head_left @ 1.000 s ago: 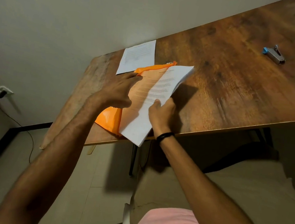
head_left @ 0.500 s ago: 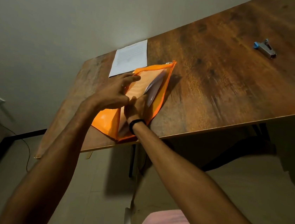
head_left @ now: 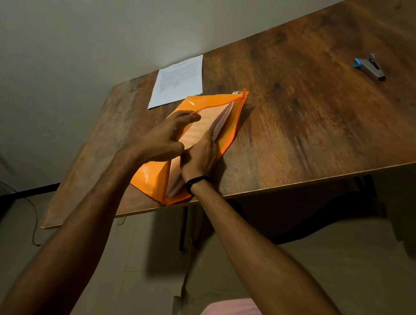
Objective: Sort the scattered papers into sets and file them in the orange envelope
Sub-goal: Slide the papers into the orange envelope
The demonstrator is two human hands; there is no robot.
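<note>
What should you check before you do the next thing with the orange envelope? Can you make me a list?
1. Envelope mouth held open by the left hand: ok.
2. Right hand has a grip on the papers: ok.
3. Papers all the way inside: cannot tell, the hands cover the near end.
4. Every page filed: not ok, one sheet lies on the table beyond the envelope.
5. Stapler out of the way: ok, far off to the right.
</note>
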